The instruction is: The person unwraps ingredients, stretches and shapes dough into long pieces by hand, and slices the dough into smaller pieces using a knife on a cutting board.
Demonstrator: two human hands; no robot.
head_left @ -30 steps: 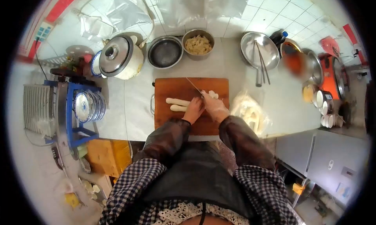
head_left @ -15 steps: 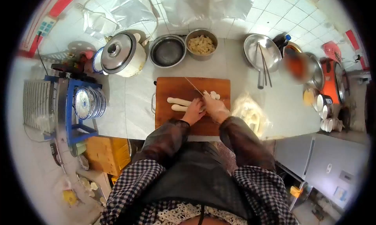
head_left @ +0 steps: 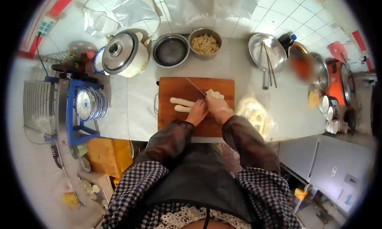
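On the wooden cutting board (head_left: 171,87) two long white sticks (head_left: 182,102), perhaps of dough or rice cake, lie side by side. My left hand (head_left: 197,112) is closed over their right ends, with the fingers bent. Just to its right, my right hand (head_left: 219,109) grips a knife (head_left: 195,85), whose thin blade points away and to the left. The knife's handle is hidden in the hand. Several cut white pieces (head_left: 215,94) lie beyond my right hand, close to its fingers.
A plastic bag of white sticks (head_left: 254,115) lies right of the board. Behind stand a lidded pot (head_left: 123,55), a dark basin (head_left: 171,51) and a pot of cut pieces (head_left: 205,44). A steel pan (head_left: 256,49) holds chopsticks. Stacked plates (head_left: 89,104) stand left.
The cut pieces beside the blade have shifted slightly and look more bunched together. Both hands stay nearly in place, with the left a little closer to the board's near edge.
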